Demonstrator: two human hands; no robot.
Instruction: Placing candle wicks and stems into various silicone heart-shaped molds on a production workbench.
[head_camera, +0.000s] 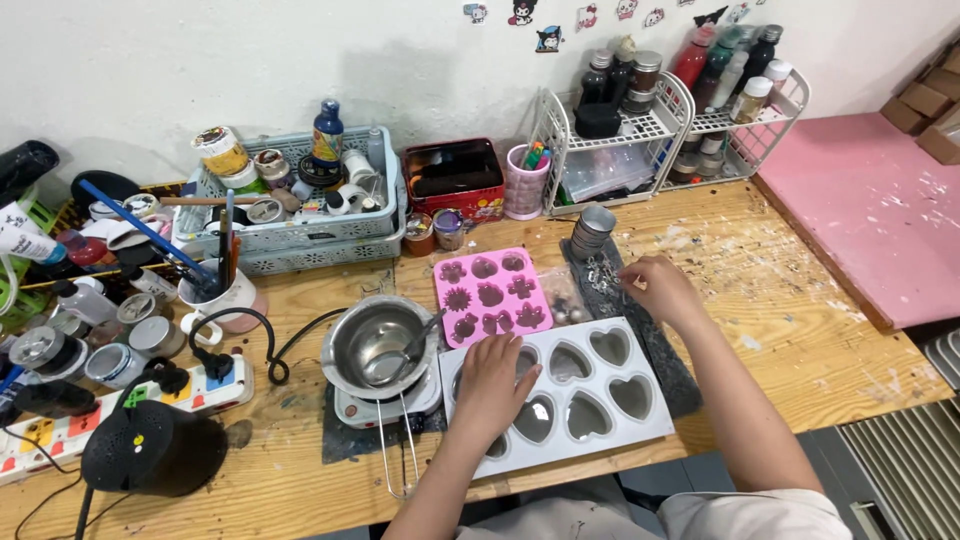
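My left hand (495, 385) rests flat on the left part of a white mould with heart-shaped cavities (600, 395), covering one cavity. My right hand (660, 288) hovers at the mould's far right corner, its fingertips touching small metal pieces (600, 275) on a dark mat (660, 360); whether it grips one I cannot tell. A pink mould with flower and bow shapes (492, 295) lies just behind the white one. A steel pot with a spoon in it (380, 345) stands on a small heater to the left.
A power strip (130, 405) and a black round device (150, 450) sit at the left. A grey basket of paints (300, 215), a red tin (453, 180), a pink cup (525, 180) and white wire racks with bottles (680, 120) line the wall. A pink board (870, 210) lies at the right.
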